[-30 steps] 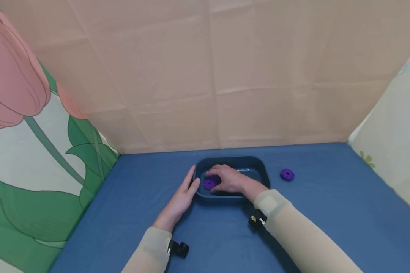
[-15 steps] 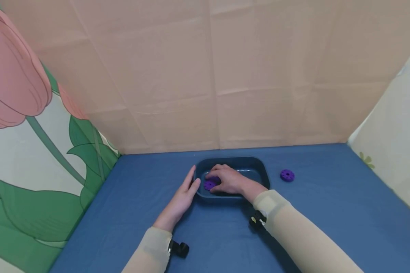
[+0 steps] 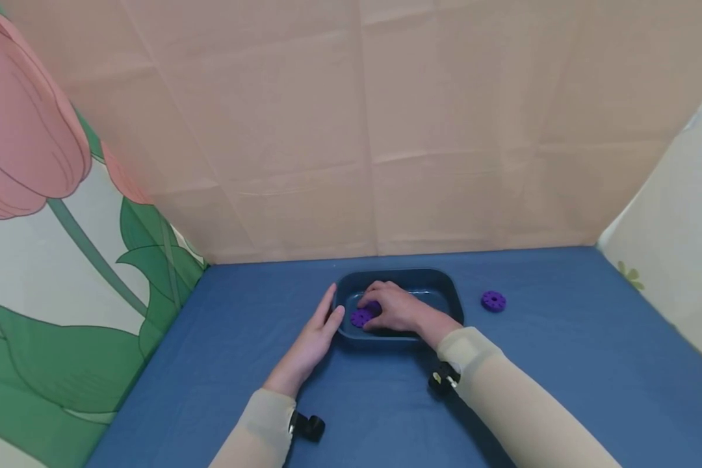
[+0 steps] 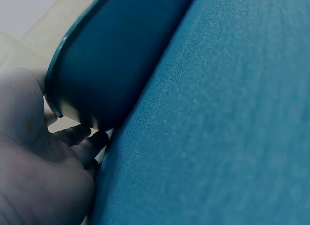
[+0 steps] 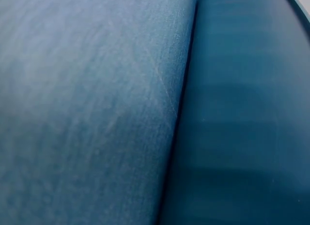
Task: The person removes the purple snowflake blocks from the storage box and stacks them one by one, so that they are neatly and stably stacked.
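Observation:
In the head view, a dark blue rectangular tray (image 3: pixel 412 340) stands on the blue cloth. My left hand (image 3: pixel 312 338) lies along its left end, fingers straight against the outer wall and thumb at the rim. The left wrist view shows this hand (image 4: pixel 38 157) beside the tray's outer wall (image 4: pixel 116 60). Reaching over the front rim, my right hand (image 3: pixel 398 309) has its fingers and thumb curved round a purple disc (image 3: pixel 374 306), partly hidden by the hand. Just left of it, a purple disc with holes (image 3: pixel 360 318) lies in the tray's left part.
Another purple disc (image 3: pixel 494 301) with a central hole lies on the cloth (image 3: pixel 561 351) right of the tray. Behind the table hangs a beige sheet (image 3: pixel 374 130). The right wrist view shows only cloth and the tray's outer side (image 5: pixel 242 118).
My right hand has shifted very slightly to the right inside the tray, baring a bit more of the purple discs. The left hand keeps its place at the tray's end.

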`<state>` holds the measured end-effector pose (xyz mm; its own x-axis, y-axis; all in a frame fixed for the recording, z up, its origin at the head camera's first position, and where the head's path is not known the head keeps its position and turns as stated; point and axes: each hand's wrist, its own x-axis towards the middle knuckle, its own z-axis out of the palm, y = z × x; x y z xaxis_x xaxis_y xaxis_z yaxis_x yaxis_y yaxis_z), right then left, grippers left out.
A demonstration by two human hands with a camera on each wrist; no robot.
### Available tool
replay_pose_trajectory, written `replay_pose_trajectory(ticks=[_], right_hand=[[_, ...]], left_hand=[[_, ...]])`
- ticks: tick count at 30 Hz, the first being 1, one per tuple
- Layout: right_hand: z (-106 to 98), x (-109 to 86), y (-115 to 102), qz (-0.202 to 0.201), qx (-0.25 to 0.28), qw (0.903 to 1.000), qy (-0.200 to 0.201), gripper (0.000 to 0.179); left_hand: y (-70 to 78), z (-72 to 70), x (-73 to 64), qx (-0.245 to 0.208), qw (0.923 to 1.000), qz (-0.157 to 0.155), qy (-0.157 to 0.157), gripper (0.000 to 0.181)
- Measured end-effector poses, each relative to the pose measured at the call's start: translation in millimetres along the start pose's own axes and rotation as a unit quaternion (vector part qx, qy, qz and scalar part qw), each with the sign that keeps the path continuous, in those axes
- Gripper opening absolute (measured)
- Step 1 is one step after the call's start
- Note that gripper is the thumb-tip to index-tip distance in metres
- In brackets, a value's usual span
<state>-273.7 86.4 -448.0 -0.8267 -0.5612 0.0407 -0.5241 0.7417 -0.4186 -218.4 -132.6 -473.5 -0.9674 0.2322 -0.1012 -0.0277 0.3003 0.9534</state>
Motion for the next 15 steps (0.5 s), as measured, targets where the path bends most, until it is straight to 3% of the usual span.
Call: replay_pose_trajectory(ticks=[15], right_hand=[[0.1, -0.9, -2.0, 0.008, -0.020, 0.9997, 0.009, 0.036]], left_hand=[[-1.2, 0.7, 0.3, -0.002, 1.0000, 0.002, 0.002, 0.067]])
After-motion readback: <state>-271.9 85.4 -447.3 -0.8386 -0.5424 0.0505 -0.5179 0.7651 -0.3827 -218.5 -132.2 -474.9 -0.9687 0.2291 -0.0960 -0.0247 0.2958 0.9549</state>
